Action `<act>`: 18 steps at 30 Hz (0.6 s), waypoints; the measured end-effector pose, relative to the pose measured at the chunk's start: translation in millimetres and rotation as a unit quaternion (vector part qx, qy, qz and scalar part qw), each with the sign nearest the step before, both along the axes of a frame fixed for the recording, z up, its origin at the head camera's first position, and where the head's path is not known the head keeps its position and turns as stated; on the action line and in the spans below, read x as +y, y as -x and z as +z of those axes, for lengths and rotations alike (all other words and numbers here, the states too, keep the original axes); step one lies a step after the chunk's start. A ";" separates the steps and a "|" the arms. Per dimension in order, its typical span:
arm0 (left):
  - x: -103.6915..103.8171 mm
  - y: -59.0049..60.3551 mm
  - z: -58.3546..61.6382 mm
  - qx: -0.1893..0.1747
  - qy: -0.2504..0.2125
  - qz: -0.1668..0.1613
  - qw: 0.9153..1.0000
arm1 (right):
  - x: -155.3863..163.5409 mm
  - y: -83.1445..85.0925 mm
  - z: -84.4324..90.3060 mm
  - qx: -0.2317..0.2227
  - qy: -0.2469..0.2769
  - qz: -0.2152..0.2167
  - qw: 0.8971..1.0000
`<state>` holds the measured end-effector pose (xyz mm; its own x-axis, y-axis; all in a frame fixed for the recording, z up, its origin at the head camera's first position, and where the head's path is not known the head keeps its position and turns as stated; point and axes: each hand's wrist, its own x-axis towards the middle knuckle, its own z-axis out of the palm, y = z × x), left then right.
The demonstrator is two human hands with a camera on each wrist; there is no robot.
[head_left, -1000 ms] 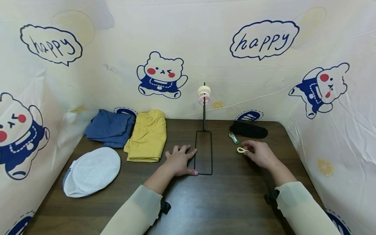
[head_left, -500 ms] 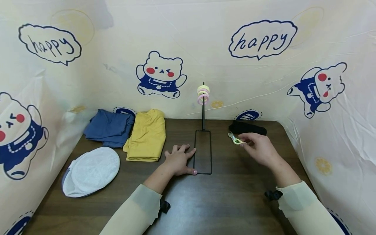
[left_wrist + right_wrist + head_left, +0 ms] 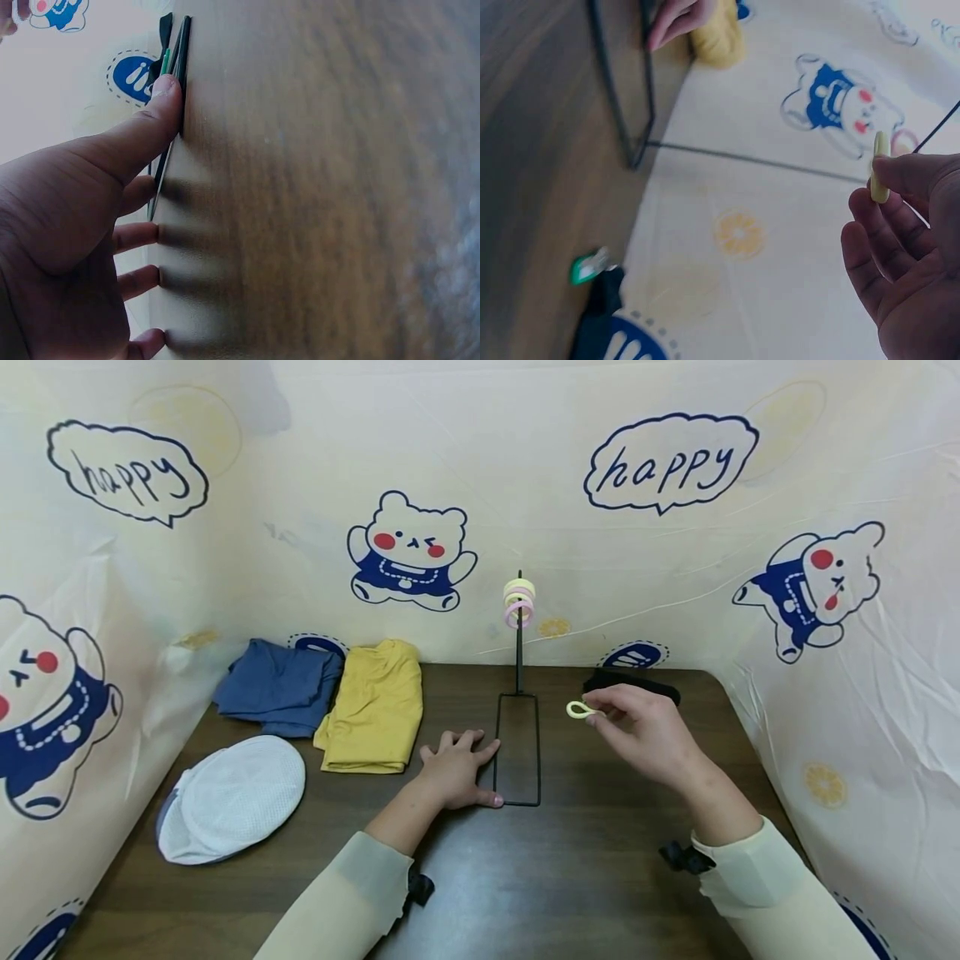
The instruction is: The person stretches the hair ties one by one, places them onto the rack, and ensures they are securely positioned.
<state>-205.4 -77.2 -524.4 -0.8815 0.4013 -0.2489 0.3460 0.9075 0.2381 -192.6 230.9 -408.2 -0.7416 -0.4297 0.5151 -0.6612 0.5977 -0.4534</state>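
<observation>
In the head view my left hand point(image 3: 455, 770) lies with fingers spread at the left side of a black wire stand point(image 3: 539, 752). Its thumb rests on the near left corner of the base, also seen in the left wrist view. Raised over the table to the right, my right hand point(image 3: 648, 735) pinches a pale yellow hair tie point(image 3: 577, 717) between thumb and fingers. The tie appears edge-on in the right wrist view, where the other fingers curve loosely. Several yellow and pink ties point(image 3: 519, 587) hang high on the stand's upright post.
Behind my right hand lies a black cloth item point(image 3: 660, 686), partly covered. A small green and silver object point(image 3: 589, 265) shows in the right wrist view. Folded blue point(image 3: 281, 687) and yellow cloths point(image 3: 375, 710) and a white cap point(image 3: 234, 802) lie on the left.
My right hand has carried the pinched hair tie left, away from the right side and toward the stand, now hiding the green and silver object in the head view. The left hand stays put.
</observation>
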 end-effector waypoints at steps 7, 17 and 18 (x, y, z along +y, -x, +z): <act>0.2 1.1 -0.6 -0.002 0.001 -0.001 1.000 | -18.6 -4.6 21.3 0.068 0.033 0.053 0.996; 0.3 1.6 -0.5 -0.001 0.004 0.002 1.000 | -36.5 -17.0 58.6 0.119 0.062 0.092 0.987; 0.3 1.6 -0.2 -0.002 0.004 0.003 1.000 | -38.5 -18.0 61.4 0.122 0.067 0.097 0.986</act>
